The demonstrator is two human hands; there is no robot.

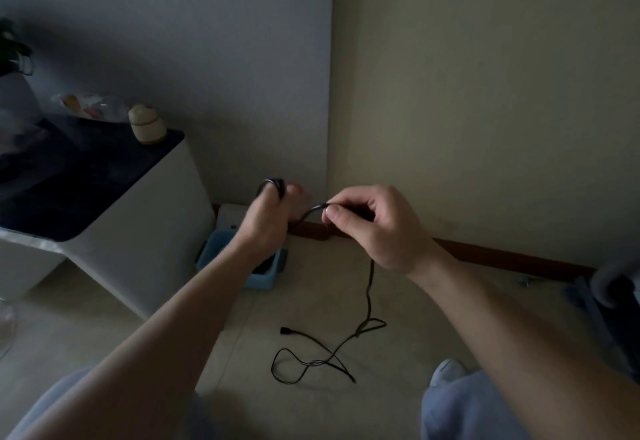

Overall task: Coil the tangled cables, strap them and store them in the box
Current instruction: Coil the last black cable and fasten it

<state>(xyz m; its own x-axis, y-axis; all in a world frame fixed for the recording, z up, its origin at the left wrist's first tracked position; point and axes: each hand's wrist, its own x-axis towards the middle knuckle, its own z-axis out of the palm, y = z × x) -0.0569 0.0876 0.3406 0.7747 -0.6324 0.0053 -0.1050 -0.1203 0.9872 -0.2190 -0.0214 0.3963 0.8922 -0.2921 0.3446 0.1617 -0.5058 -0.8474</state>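
Nearest, between the knees in grey-blue trousers [485, 408], the loose part of a thin black cable [318, 362] is spread on the pale floor in crossed loops, with one plug end [284, 330] lying apart towards the left. A snag is the likely trouble here. If the strand is drawn up while the loops are crossed, a knot may be pulled tight, or the plug may be caught in a loop and dragged.

From the tangle the cable is led straight up to the right hand [377, 228], where it is pinched between thumb and forefinger, the other fingers being curled in. A short span is stretched across to the left hand [268, 221], over whose raised fingers a small dark coil [275, 186] is wound and held. How tightly it is gripped cannot be told, as the fingertips are hidden. If that hold is slackened, the turns may be shed.

Behind the left forearm, near the floor's edge at the skirting board, a light blue plastic box [263, 282] is set beside a white cabinet [145, 232].
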